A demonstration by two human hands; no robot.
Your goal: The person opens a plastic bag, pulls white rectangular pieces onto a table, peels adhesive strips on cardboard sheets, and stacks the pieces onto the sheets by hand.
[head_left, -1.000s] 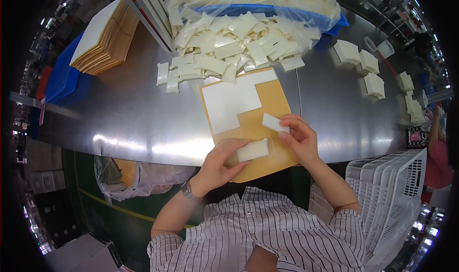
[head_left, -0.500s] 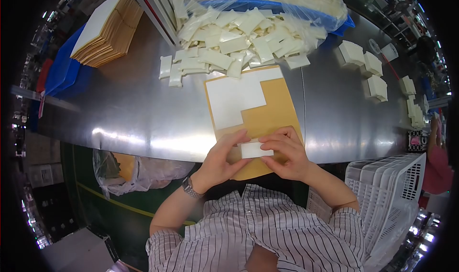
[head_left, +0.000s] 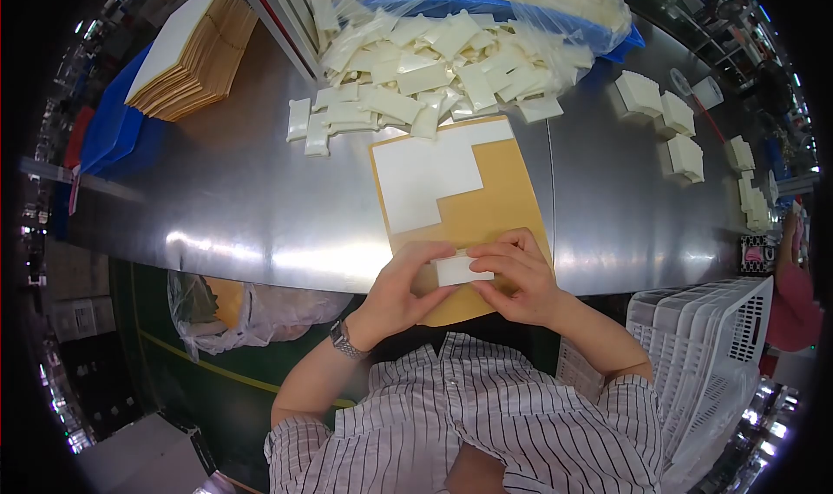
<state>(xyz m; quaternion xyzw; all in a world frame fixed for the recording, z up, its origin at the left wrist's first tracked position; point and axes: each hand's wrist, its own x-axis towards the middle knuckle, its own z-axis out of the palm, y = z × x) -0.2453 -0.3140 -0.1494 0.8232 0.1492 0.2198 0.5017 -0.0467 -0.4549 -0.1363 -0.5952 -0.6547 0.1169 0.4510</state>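
Note:
A small white rectangular piece (head_left: 460, 271) is held between my two hands, over the lower part of a tan sheet (head_left: 499, 190). My left hand (head_left: 408, 279) grips its left end with thumb and fingers. At the right end, my right hand (head_left: 519, 277) pinches it, the fingertips lying over its upper edge. White rectangular labels or patches (head_left: 425, 177) cover the upper left of the sheet in a stepped outline; the rest is bare tan. Just beyond the sheet lies a heap of cream-white flat packets (head_left: 434, 77).
A clear plastic bag in a blue tray (head_left: 620, 47) holds more pieces at the back. A stack of tan sheets (head_left: 191, 51) leans at left. White stacks (head_left: 639, 95) stand at right. White plastic crates (head_left: 694, 355) and a plastic bag (head_left: 269, 316) sit below the metal table edge.
Very little differs. The white piece and both hands have shifted only slightly, and the grip looks the same.

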